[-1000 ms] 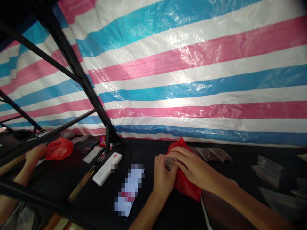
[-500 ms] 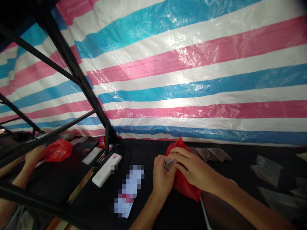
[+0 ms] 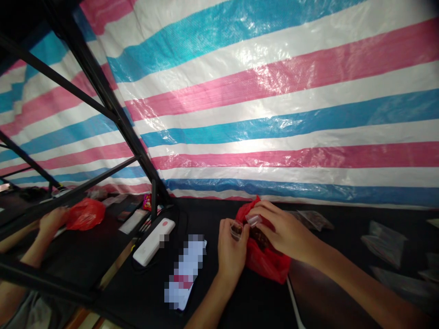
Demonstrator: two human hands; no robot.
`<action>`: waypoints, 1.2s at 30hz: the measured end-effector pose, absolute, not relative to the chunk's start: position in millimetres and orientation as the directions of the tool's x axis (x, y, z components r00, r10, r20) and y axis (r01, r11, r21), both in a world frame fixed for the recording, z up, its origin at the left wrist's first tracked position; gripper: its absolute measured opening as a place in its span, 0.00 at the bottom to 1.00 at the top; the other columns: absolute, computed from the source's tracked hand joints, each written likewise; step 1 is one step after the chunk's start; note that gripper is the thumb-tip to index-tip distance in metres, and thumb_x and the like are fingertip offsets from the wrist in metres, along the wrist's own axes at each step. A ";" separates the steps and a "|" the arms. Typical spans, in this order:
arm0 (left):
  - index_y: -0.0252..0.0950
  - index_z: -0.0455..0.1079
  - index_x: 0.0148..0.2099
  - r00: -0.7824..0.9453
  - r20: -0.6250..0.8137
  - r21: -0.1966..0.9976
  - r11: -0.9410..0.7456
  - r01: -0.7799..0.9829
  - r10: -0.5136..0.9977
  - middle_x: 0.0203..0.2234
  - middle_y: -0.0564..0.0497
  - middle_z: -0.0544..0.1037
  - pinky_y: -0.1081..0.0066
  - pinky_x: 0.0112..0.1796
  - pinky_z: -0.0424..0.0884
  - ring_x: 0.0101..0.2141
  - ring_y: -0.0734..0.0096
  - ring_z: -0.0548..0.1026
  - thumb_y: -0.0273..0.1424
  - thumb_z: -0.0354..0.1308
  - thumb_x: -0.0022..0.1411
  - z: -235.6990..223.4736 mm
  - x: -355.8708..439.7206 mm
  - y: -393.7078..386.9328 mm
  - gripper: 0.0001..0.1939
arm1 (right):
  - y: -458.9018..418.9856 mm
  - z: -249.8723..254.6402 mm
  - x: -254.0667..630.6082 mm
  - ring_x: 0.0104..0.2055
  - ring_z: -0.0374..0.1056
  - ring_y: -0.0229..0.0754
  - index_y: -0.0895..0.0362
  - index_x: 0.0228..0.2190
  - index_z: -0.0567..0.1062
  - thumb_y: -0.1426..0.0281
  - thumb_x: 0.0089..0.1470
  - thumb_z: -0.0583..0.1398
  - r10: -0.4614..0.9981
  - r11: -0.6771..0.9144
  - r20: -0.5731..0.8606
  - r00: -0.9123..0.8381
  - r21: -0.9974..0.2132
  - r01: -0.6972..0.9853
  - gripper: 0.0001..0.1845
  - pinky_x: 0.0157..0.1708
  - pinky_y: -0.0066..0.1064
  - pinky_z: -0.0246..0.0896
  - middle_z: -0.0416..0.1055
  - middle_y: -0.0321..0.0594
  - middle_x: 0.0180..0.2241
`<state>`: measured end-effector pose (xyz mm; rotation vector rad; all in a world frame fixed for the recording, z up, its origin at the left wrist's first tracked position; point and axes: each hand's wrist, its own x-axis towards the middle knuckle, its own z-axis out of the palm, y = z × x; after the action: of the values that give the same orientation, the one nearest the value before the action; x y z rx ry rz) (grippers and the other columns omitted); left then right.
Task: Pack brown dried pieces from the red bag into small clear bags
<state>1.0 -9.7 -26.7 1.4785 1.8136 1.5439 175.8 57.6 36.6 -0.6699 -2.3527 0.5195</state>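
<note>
Small clear plastic bag (image 3: pixel 244 225), long axis roughly sideways, pinched at one end by left hand (image 3: pixel 232 249), other end by right hand (image 3: pixel 286 233), over red plastic bag (image 3: pixel 269 267).

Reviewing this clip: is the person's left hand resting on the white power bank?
No: the left hand holds a small clear plastic packet by the red plastic bag, apart from the white power bank.

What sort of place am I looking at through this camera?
Probably a makeshift stall or work booth: a striped plastic tarpaulin hangs behind a black metal frame, above a dark table with small clear bags lying on it.
</note>
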 end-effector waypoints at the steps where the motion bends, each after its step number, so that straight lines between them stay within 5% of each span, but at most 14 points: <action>1: 0.39 0.66 0.36 -0.412 0.343 0.863 -0.110 0.493 0.844 0.35 0.51 0.70 0.67 0.40 0.68 0.36 0.65 0.72 0.35 0.61 0.68 -27.1 0.0 -9.5 0.09 | 59.6 34.2 177.2 0.51 0.73 0.46 0.49 0.46 0.77 0.77 0.64 0.57 0.584 0.783 0.402 -0.705 -0.508 0.359 0.14 0.53 0.39 0.68 0.74 0.40 0.49; 5: 0.40 0.65 0.37 -0.447 0.288 0.856 -0.018 0.517 0.847 0.38 0.49 0.70 0.66 0.40 0.68 0.37 0.63 0.73 0.33 0.64 0.63 -33.0 -5.9 -6.1 0.09 | 65.2 21.0 179.6 0.48 0.73 0.47 0.51 0.40 0.77 0.78 0.59 0.59 0.595 0.771 0.247 -0.765 -0.444 0.457 0.12 0.49 0.39 0.66 0.77 0.39 0.44; 10: 0.41 0.63 0.36 -0.292 0.122 0.915 0.007 0.404 0.949 0.27 0.56 0.71 0.71 0.32 0.62 0.28 0.68 0.71 0.26 0.62 0.59 -45.3 -11.7 0.5 0.10 | 68.7 13.8 183.8 0.52 0.72 0.53 0.53 0.44 0.78 0.77 0.59 0.58 0.631 0.762 0.189 -0.752 -0.334 0.556 0.13 0.54 0.45 0.64 0.77 0.45 0.48; 15: 0.40 0.63 0.33 -0.272 0.171 0.939 -0.073 0.336 0.947 0.25 0.58 0.68 0.73 0.30 0.59 0.27 0.72 0.67 0.21 0.59 0.55 -47.4 -10.4 2.4 0.10 | 68.9 9.7 187.8 0.57 0.71 0.59 0.57 0.50 0.78 0.77 0.56 0.59 0.653 0.740 0.085 -0.753 -0.287 0.609 0.21 0.58 0.49 0.63 0.77 0.53 0.53; 24: 0.38 0.64 0.31 -0.305 0.102 0.994 -0.107 0.002 0.947 0.25 0.58 0.68 0.75 0.32 0.62 0.28 0.75 0.67 0.22 0.61 0.50 -40.3 -5.0 5.5 0.09 | 61.9 7.1 177.5 0.56 0.72 0.56 0.55 0.49 0.80 0.74 0.57 0.60 0.643 0.742 0.109 -0.758 -0.335 0.581 0.19 0.58 0.47 0.63 0.78 0.49 0.53; 36: 0.38 0.65 0.30 -0.351 0.052 0.997 -0.066 -0.028 0.935 0.24 0.58 0.69 0.75 0.31 0.63 0.27 0.74 0.67 0.25 0.61 0.48 -39.5 -5.3 7.0 0.07 | 61.2 9.8 176.7 0.50 0.76 0.54 0.53 0.46 0.80 0.70 0.57 0.60 0.691 0.701 0.146 -0.708 -0.377 0.606 0.15 0.51 0.41 0.67 0.81 0.45 0.47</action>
<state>-5.3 7.0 -39.5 1.0337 1.4078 1.5334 176.7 61.2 9.8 -1.0279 -2.6339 0.4393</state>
